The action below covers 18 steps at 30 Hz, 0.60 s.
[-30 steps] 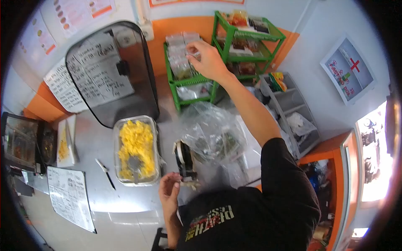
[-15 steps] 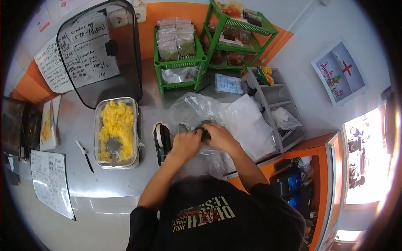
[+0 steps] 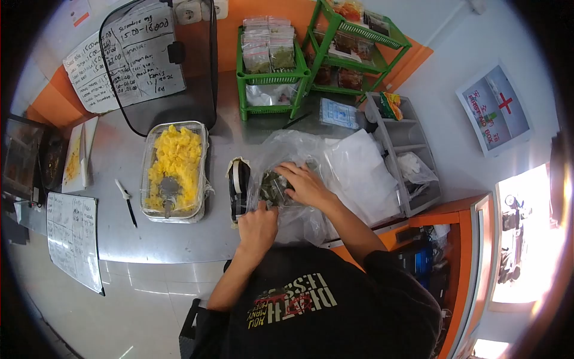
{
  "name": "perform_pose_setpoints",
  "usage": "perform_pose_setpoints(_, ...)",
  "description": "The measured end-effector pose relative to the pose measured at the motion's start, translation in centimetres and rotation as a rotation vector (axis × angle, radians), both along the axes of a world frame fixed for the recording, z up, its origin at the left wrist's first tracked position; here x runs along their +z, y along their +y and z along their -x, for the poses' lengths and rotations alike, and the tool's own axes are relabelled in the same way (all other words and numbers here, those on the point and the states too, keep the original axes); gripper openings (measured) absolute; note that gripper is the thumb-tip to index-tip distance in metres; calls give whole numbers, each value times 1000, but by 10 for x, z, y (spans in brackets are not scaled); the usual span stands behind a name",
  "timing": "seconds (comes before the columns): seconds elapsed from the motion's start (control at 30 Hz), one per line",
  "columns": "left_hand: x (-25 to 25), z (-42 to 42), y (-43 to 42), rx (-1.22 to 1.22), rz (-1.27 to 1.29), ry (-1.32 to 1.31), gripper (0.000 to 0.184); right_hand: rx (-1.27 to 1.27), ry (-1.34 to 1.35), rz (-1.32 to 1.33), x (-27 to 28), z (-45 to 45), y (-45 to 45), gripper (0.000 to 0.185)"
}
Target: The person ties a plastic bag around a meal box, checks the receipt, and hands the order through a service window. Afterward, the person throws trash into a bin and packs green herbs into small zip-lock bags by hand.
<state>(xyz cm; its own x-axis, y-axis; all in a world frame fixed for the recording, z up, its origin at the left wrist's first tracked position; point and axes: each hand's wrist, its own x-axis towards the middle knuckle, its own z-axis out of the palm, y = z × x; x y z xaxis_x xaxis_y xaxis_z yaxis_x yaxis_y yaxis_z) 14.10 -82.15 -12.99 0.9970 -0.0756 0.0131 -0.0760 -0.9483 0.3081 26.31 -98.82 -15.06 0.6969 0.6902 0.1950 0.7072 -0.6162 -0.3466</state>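
Note:
A clear plastic bag (image 3: pixel 278 146) lies on the metal table with dark green leafy contents (image 3: pixel 273 186) showing through its mouth. My left hand (image 3: pixel 259 227) is closed at the near left edge of the bag; what its fingers pinch is too small to make out. From the right, my right hand (image 3: pixel 302 184) reaches over the green contents, fingers spread and bent, touching them or the bag. Just left of the bag stands a black tape dispenser (image 3: pixel 239 185). Farther left is a clear tray of yellow food (image 3: pixel 177 155) with a grey utensil in it.
Green racks (image 3: pixel 275 78) with small packets stand at the back. A grey divided organizer (image 3: pixel 403 143) and white sheets (image 3: pixel 362 173) are on the right. A black-and-white pen (image 3: pixel 127 200), a whiteboard (image 3: pixel 73 239) and a dark mesh cover (image 3: pixel 197 72) are on the left.
My right hand came down from the green rack to the bag, and my left hand moved to the bag too. Since the middle frame, the hands have moved apart and the green contents show more.

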Motion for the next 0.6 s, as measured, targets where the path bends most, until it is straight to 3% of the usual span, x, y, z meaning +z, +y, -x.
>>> perform_pose_setpoints(0.03,-1,2,-1,4,20,1,17,38,-65,-20,-7,-2,-1,33)
perform_pose_setpoints(0.13,3,-1,2,44,105,5,18,27,111,-20,-16,-12,-5,31)
perform_pose_setpoints(0.2,16,-1,5,101,205,31,18,-4,175,-148,17,-9,-9,28)
perform_pose_setpoints(0.23,17,-2,5,131,288,-155,20,-22,212,-211,37,-4,-9,26)
perform_pose_setpoints(0.3,18,-6,5,186,450,-527,28,-121,563,-453,69,13,-7,19)
perform_pose_setpoints(0.37,34,-8,8,139,664,-580,28,-103,831,-622,89,31,-7,15)
perform_pose_setpoints(0.43,36,-4,13,45,1023,-397,27,51,1005,-718,98,46,-2,13)
perform_pose_setpoints(0.5,18,11,24,-98,1484,55,25,110,1038,-713,97,49,5,15)
perform_pose_setpoints(0.53,6,16,30,-130,1414,133,19,104,1111,-755,92,44,9,16)
perform_pose_setpoints(0.6,-11,29,24,-70,1780,216,16,28,1190,-875,68,27,16,22)
